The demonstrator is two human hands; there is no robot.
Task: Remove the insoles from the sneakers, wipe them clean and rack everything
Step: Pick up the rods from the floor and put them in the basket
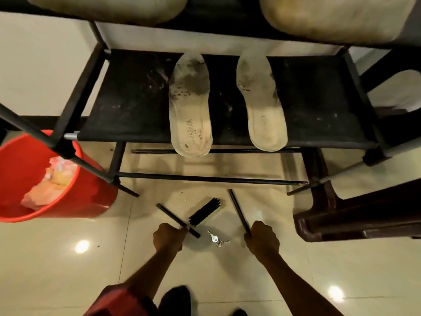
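Observation:
Two dirty beige insoles lie side by side on the black fabric shelf (127, 106) of the shoe rack: the left insole (190, 106) and the right insole (262, 103), heels hanging over the front edge. On the tier above, two beige sneakers show their soles: one sneaker (107, 8) at top left, the other sneaker (337, 17) at top right. My left hand (169, 238) grips a short black rod (177, 221). A second black rod (239, 212) is gripped by my right hand (263, 239). Both hands hover low over the floor, in front of the rack.
A black-bristled brush (205, 212) and a bunch of keys (216, 239) lie on the tiled floor between my hands. A red bucket (86, 201) holding rags stands at left. Dark wooden furniture (355, 215) stands at right. The rack's lowest bars (205, 178) cross above the floor.

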